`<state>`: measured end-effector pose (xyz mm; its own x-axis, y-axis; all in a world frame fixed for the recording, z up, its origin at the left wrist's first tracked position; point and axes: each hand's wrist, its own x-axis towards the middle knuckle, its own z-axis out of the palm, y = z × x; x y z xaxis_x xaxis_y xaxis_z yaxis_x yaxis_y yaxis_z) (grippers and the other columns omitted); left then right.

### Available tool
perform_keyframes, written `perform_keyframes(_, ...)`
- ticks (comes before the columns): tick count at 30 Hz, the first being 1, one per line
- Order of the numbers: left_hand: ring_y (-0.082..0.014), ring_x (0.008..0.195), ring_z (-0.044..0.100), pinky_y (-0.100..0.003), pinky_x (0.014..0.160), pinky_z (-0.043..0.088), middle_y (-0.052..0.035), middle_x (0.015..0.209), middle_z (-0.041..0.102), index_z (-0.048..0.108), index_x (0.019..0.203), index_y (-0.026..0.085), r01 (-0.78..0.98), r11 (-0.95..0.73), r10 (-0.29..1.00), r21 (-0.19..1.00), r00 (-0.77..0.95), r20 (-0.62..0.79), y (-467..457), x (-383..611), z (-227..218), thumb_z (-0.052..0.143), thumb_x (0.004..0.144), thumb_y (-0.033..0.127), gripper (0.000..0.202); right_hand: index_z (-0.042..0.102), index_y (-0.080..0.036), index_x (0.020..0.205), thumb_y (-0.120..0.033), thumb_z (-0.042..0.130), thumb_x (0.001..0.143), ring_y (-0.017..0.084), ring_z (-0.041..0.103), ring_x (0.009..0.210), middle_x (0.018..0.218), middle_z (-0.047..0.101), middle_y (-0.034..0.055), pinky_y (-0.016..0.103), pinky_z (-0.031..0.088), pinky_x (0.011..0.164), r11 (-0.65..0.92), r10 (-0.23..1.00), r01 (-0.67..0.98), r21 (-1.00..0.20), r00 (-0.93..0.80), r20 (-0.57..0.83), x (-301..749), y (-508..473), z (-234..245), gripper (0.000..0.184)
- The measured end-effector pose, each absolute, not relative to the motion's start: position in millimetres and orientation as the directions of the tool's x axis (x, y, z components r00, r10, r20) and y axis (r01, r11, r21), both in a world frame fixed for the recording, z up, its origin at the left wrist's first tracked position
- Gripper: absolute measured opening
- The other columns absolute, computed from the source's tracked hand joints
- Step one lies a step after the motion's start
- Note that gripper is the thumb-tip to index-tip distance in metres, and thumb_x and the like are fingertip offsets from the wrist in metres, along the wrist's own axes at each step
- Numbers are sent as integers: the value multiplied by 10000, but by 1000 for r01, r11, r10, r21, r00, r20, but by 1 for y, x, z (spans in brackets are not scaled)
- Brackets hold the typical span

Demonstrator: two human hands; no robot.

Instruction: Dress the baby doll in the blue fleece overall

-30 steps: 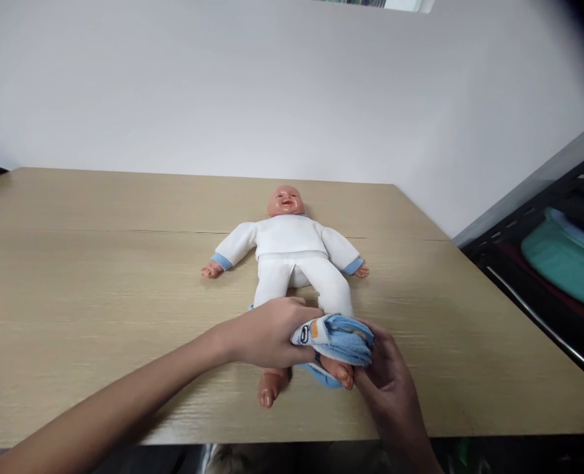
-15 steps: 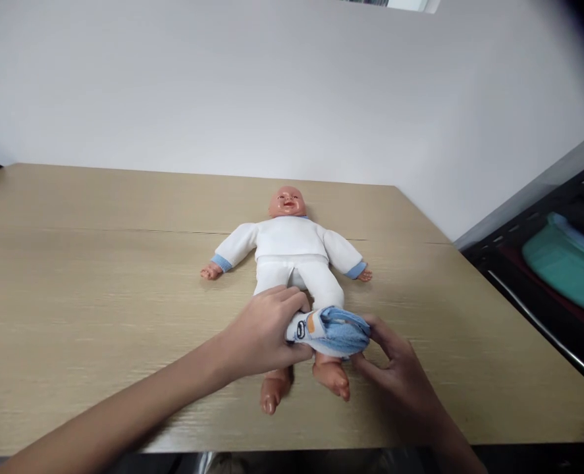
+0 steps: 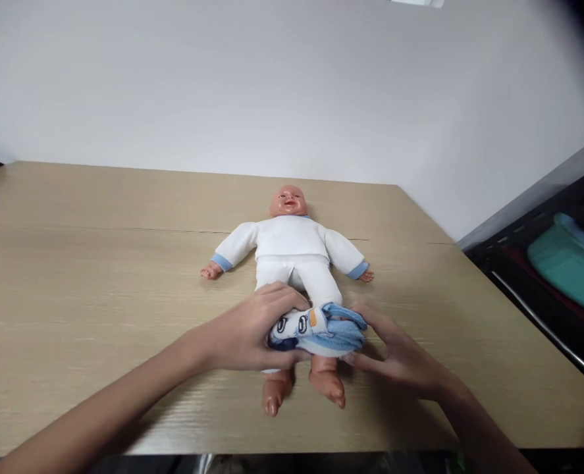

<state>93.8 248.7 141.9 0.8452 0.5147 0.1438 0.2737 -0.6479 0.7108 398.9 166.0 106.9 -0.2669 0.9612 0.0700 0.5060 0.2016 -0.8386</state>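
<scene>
A pale wall [image 3: 173, 85] stands well beyond the fingers, and the wooden table [image 3: 99, 276] spreads under them, with a dark metal rack [image 3: 529, 243] far off to the side of the right hand holding a teal bundle [image 3: 573, 263]. A baby doll [image 3: 292, 247] in a white suit lies face up just beyond the fingers, arms spread, legs pointing back toward the person. The left hand [image 3: 245, 332] is clenched on one end of a bunched blue garment [image 3: 326, 329]. The right hand [image 3: 400, 355] pinches the other end, thumb below and fingers [image 3: 365, 311] on top. The garment sits between the two sets of fingers, gathered round the doll's shins, and the bare feet [image 3: 328, 388] stick out on the near side of them. Handling this gathered cloth well seems to call for an equal grip from both hands, so it stays level across both legs. The opening should be kept stretched wide, so it does not catch on a heel or drag the light doll along the table. The bunching hides what kind of garment this is. Only printed eyes and an orange patch show. The left fingertips are buried in the folds, the right forearm is cut off at the frame edge, and the rack's contents are blurred.
</scene>
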Motion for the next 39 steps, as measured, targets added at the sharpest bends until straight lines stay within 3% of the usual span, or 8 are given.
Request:
perform_keyframes(4, -326, 1284, 535, -452, 1101, 452, -99, 1374, 631, 645, 1188, 234, 394, -687, 588, 610, 796, 148, 258, 62, 144, 798, 927, 597, 472, 758, -291, 1285, -370, 792, 953, 294, 733, 1138, 1201, 773, 46, 405, 613, 1014, 256, 930, 510, -821, -363, 64, 400, 169, 115, 342)
perform_keyframes(9, -326, 1439, 463, -509, 1234, 381, -76, 1559, 547, 685, 1086, 240, 419, -606, 595, 677, 803, 36, 271, 39, 145, 701, 1007, 452, 227, 751, -266, 1119, -389, 705, 1014, 289, 685, 1138, 1156, 722, 60, 415, 566, 1051, 270, 926, 410, -871, -359, 118, 398, 185, 118, 169)
perform_keyframes(13, -288, 1320, 550, -468, 1178, 442, -98, 1393, 646, 639, 1034, 217, 323, -582, 587, 746, 802, 110, 277, 49, 138, 628, 1020, 357, 141, 722, -255, 1108, -440, 686, 1013, 264, 646, 1050, 1087, 668, 50, 375, 559, 951, 229, 937, 255, -939, -318, 142, 393, 214, 110, 211)
perform_keyframes(18, -194, 901, 575, -342, 853, 519, -23, 958, 594, 528, 1039, 219, 259, -317, 801, 912, 589, 110, 285, 58, 113, 478, 1100, 475, 268, 698, -247, 1025, -469, 728, 958, 208, 563, 860, 891, 606, -7, 305, 498, 803, 37, 977, 91, -995, -211, 17, 386, 242, 87, 234)
perform_keyframes(21, -219, 998, 601, -374, 929, 530, -46, 1038, 612, 586, 1104, 211, 210, -254, 776, 944, 627, 70, 283, 55, 105, 543, 1073, 537, 330, 686, -255, 1014, -473, 741, 918, 221, 598, 835, 881, 654, -9, 324, 509, 786, -32, 990, -15, -999, -137, -29, 382, 243, 77, 244)
perform_keyframes(27, -289, 1280, 553, -465, 1182, 465, -88, 1277, 565, 684, 1077, 228, 243, -442, 658, 863, 742, 128, 270, 56, 106, 850, 871, 522, 395, 756, -285, 1168, -485, 712, 963, 268, 668, 1034, 1106, 741, 27, 388, 543, 954, 33, 987, 41, -999, -157, 26, 377, 234, 75, 290)
perform_keyframes(34, -260, 1152, 623, -429, 1069, 531, -70, 1159, 663, 596, 1230, 231, 78, -80, 863, 994, 504, 30, 272, 69, 85, 614, 1053, 531, 349, 759, -263, 1093, -516, 803, 913, 233, 695, 950, 977, 747, -6, 349, 579, 900, -53, 998, -94, -994, -20, -51, 372, 252, 57, 313)
perform_keyframes(39, -192, 967, 584, -317, 911, 537, -1, 992, 598, 550, 1061, 218, 142, -103, 941, 985, 334, 50, 271, 77, 78, 629, 1048, 575, 365, 783, -262, 1109, -618, 782, 924, 261, 728, 1015, 1028, 787, 19, 392, 602, 971, -73, 997, -17, -997, 18, -73, 359, 246, 60, 401)
